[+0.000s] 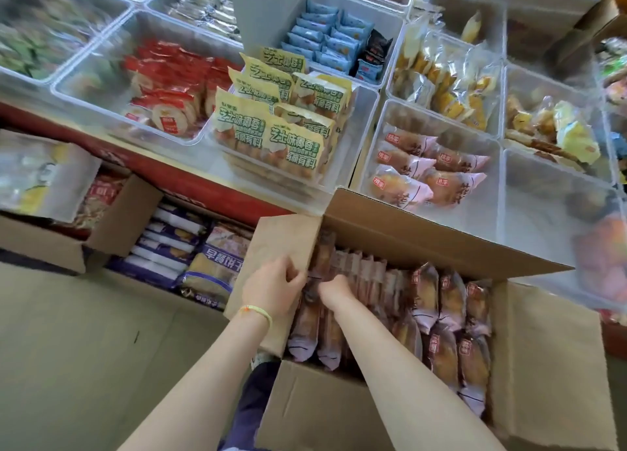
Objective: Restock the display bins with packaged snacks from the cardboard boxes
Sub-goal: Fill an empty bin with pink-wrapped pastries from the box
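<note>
An open cardboard box (pixel 549 355) sits low in front of me, packed with rows of pink-wrapped snack packets (pixel 441 301). My left hand (pixel 274 286) curls its fingers round the packets at the box's left end, beside the raised left flap (pixel 281 243). My right hand (pixel 334 289) reaches down among the same packets, its fingers buried between them. Above the box, a clear display bin (pixel 376 134) holds several of the same pink packets (pixel 427 165).
Clear bins fill the counter: yellow-green packs (pixel 281 128), red rice-cracker packs (pixel 163 90), blue packets (pixel 322 39), yellow pastries (pixel 441 80). An almost bare bin (pixel 549 213) stands right of the pink one. More open boxes (pixel 118 213) with purple packs (pixel 176 247) lie left.
</note>
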